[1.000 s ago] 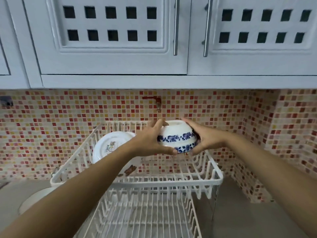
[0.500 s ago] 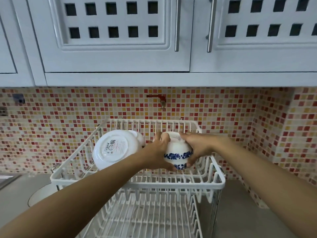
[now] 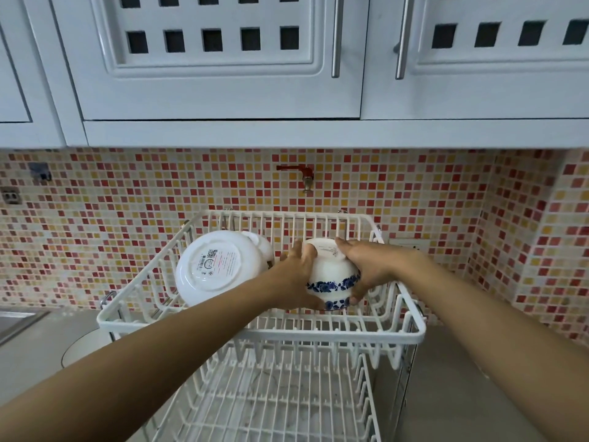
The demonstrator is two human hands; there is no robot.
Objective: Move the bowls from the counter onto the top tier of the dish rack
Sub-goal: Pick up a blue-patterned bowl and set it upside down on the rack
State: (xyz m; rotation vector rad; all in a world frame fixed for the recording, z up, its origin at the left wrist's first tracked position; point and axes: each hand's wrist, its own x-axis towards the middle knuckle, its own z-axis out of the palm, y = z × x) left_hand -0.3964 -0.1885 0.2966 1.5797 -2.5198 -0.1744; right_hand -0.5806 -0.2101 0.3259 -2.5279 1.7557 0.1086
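Above the rack's bare lower tier (image 3: 274,406), the left hand (image 3: 294,279) and right hand (image 3: 366,269) clasped the blue-flowered bowl (image 3: 331,279) upside down inside the top tier (image 3: 261,328), fingers wrapped around it, beside a plain white bowl (image 3: 212,267) leaning on edge.

Above me hang white wall cabinets with square cut-out doors (image 3: 210,55) and slim steel bar handles (image 3: 336,36); behind runs a red, orange and cream mosaic tile backsplash (image 3: 127,199), carrying a small red wall tap (image 3: 298,172); below lies my grey countertop (image 3: 446,393), a steel sink edge (image 3: 16,320) at its left edge.
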